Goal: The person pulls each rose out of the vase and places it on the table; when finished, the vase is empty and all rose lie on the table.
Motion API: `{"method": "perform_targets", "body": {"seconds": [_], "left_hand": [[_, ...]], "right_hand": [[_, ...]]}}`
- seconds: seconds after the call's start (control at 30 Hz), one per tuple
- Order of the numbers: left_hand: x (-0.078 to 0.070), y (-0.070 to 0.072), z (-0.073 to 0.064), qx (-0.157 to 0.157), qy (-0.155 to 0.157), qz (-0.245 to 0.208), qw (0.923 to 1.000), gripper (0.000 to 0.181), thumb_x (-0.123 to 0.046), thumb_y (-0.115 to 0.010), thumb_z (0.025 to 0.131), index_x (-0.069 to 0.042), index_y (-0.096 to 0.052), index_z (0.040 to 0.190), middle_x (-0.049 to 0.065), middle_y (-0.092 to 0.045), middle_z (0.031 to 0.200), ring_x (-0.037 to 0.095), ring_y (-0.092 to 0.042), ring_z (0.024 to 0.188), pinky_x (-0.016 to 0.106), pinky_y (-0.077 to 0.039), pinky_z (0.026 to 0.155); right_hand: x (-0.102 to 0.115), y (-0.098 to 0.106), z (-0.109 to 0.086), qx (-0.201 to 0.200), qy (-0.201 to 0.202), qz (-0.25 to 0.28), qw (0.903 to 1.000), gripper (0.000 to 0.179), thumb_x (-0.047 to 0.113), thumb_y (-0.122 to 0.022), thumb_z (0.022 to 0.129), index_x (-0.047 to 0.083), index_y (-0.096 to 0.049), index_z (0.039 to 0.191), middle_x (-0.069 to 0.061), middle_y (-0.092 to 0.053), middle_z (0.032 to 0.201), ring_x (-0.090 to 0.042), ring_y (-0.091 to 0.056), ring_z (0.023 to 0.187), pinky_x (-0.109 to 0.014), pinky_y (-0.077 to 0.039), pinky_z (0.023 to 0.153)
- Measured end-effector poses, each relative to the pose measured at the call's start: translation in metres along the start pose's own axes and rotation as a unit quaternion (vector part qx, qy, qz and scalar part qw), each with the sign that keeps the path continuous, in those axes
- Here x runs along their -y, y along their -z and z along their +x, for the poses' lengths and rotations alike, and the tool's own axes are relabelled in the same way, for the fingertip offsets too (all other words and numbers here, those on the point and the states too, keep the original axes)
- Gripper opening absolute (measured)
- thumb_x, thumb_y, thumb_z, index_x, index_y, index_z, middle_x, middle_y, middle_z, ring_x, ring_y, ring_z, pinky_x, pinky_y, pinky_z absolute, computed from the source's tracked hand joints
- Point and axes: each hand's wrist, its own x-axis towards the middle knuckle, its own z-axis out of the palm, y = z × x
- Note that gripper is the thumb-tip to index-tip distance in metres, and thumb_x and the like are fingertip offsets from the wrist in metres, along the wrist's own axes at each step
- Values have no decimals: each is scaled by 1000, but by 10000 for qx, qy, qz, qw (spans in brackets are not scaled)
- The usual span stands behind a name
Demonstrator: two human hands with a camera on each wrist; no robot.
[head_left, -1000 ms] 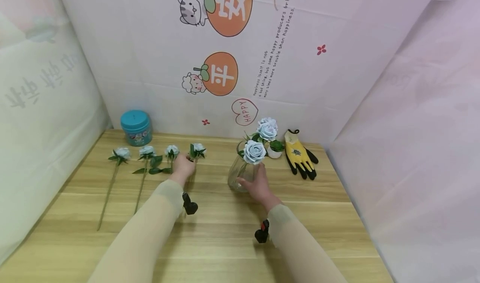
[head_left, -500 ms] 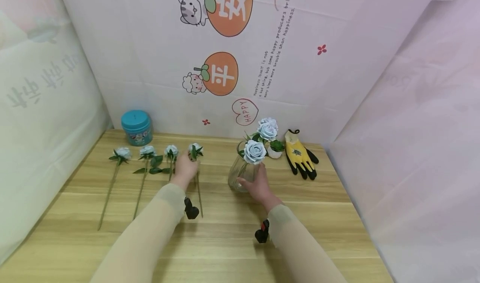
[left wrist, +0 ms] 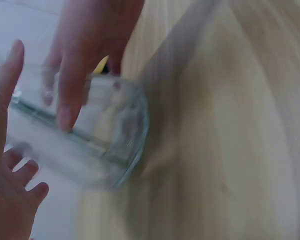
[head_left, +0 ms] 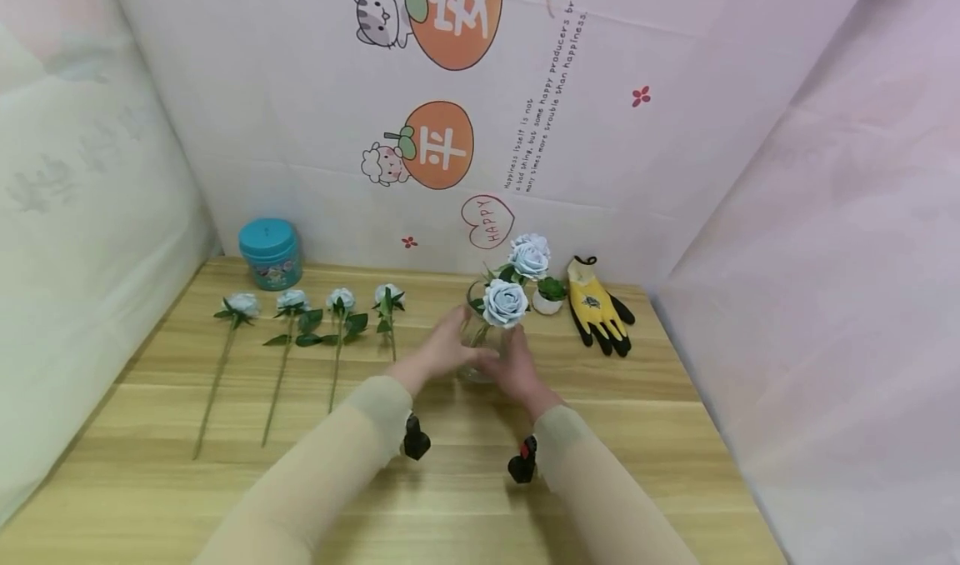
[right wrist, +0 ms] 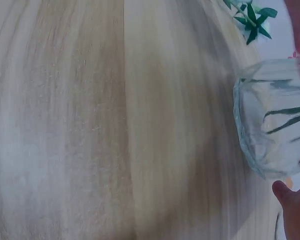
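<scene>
A clear glass vase (head_left: 472,375) stands on the table with pale blue artificial roses (head_left: 505,303) in it. My right hand (head_left: 517,372) grips its right side, and the thumb lies along the glass in the left wrist view. My left hand (head_left: 442,347) is at the vase's left side. In the left wrist view its thumb and fingers are spread about the vase (left wrist: 122,130), holding nothing; whether they touch the glass I cannot tell. Dark green stems show through the vase (right wrist: 275,135) in the right wrist view. Several pale blue roses lie in a row at the left, including the rightmost rose (head_left: 389,297).
A turquoise lidded tub (head_left: 271,252) stands at the back left. Behind the vase is a small potted plant (head_left: 550,296), with a yellow and black work glove (head_left: 597,307) to its right. White printed sheets (head_left: 315,90) surround the wooden table (head_left: 450,507).
My left hand has let go of the rightmost rose, which now lies slightly straighter, and has moved right to the vase. My right hand has stayed on the vase.
</scene>
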Motion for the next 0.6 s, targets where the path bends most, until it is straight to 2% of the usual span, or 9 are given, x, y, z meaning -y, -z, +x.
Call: {"method": "perform_targets", "body": {"seconds": [0.07,0.17,0.27,0.3,0.37,0.43,0.5,0.6], "left_hand": [[3,-6,1,-69,25,-257,9996,105,-41,-87,73,-16,-27,154,6,-36,155,25,-31,142,47,-24,115],[10,-7,-1,-320,103,-473,9983,104,-40,-88,72,-19,-27,153,0,-39,152,21,-32,141,44,-23,115],[18,-5,-1,-509,70,-283,9983,101,-45,-87,71,-22,-29,151,-3,-42,149,20,-34,139,44,-25,114],[20,-4,-1,-572,65,-242,9980,100,-45,-87,72,-22,-30,150,-2,-43,148,21,-36,139,44,-26,114],[25,-2,0,-744,99,-218,9969,94,-41,-88,73,-19,-34,147,0,-46,144,22,-39,136,44,-28,113],[28,0,1,-949,183,-267,9950,89,-34,-88,74,-17,-37,144,3,-47,142,25,-42,134,45,-30,112],[30,2,1,-1115,292,-349,9927,83,-28,-89,74,-14,-39,140,7,-48,140,27,-43,132,47,-33,111],[31,5,1,-1148,340,-289,9924,85,-28,-89,74,-13,-39,141,9,-46,141,29,-42,133,48,-33,110]], "right_hand": [[2,-4,3,118,345,-27,9993,97,13,-80,84,-3,-13,151,-25,-19,157,-33,-18,145,-46,-22,116],[11,-9,3,260,564,66,9980,100,8,-81,81,-3,-12,152,-25,-18,158,-32,-17,146,-44,-21,116],[35,-3,-1,540,362,371,9972,101,3,-81,78,-7,-12,151,-28,-17,157,-36,-17,145,-47,-20,116],[46,0,-3,656,231,621,9956,100,0,-79,79,-7,-11,152,-29,-14,157,-38,-15,145,-48,-20,116],[71,3,-9,641,-45,894,9939,94,-2,-75,80,-11,-14,150,-33,-17,155,-43,-17,144,-52,-21,115],[91,1,-15,186,-130,1198,9925,78,-5,-69,82,-14,-25,145,-35,-27,150,-46,-25,140,-55,-23,114],[111,-3,-21,-542,-23,1422,9884,57,-6,-65,86,-16,-38,136,-35,-41,140,-47,-36,133,-56,-28,110],[118,-9,-20,-1611,271,1481,9754,29,-7,-65,87,-11,-53,112,-30,-57,110,-43,-54,103,-48,-44,92]]}}
